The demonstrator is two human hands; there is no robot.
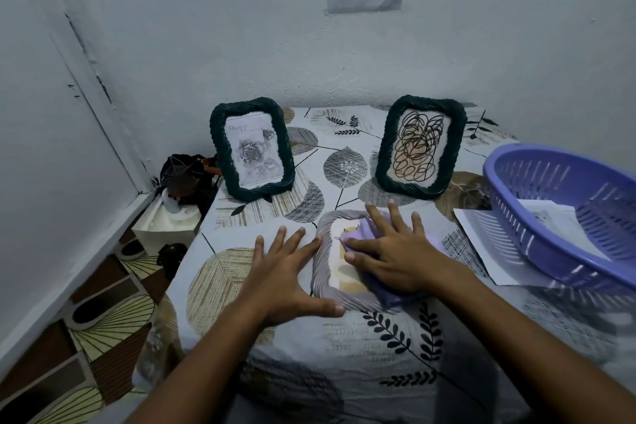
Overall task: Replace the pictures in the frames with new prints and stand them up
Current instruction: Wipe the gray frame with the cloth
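Observation:
A pale grey rope-edged frame (321,272) lies flat, picture side up, on the table in front of me. My left hand (285,272) lies spread with straight fingers against the frame's left edge, thumb at its near corner. My right hand (395,251) presses a lilac cloth (392,296) flat onto the frame's glass, fingers spread. Two dark green frames stand upright behind: the left one (253,151) shows a grey rose print, the right one (420,146) shows a scribble drawing.
A lilac plastic basket (557,213) with paper prints (550,217) inside sits at the right, on top of a loose white sheet (481,244). The table wears a leaf-patterned cloth (344,162). White walls close in behind and on the left; a dark object (187,175) sits on the floor by the corner.

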